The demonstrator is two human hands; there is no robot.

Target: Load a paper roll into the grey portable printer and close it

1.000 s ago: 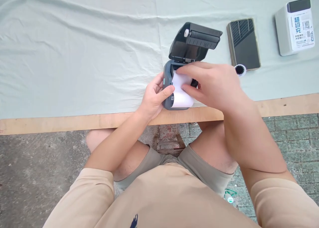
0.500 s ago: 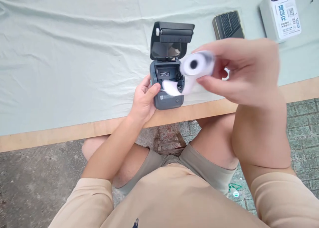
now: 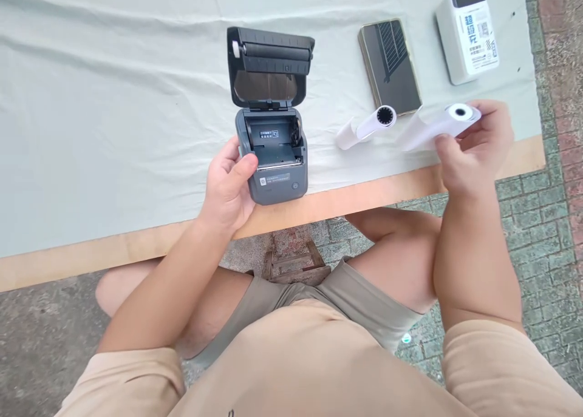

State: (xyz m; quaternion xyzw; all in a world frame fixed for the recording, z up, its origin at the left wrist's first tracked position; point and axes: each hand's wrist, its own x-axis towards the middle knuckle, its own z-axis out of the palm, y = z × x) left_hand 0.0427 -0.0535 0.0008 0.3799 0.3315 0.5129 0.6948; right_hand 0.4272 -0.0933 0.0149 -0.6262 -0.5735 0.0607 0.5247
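Observation:
My left hand grips the left side of a dark grey label printer near the table's front edge. The printer's black lid stands raised, and no roll lies in its paper bay. Over on the right, my right hand is closed on a white paper roll with a loose end trailing leftward; its hollow core faces up. Between the two hands a second white paper roll with a dark toothed core rests on the cloth, its end partly unrolled.
A dark phone in a clear case lies behind the rolls. Farther right stands a white power bank with a printed label. A pale cloth covers the table, whose wooden front edge is bare. Below is a small wooden stool.
My right hand has carried the paper roll from above the printer to the right, down near the table. The second roll has come into sight. My left hand keeps its hold on the printer.

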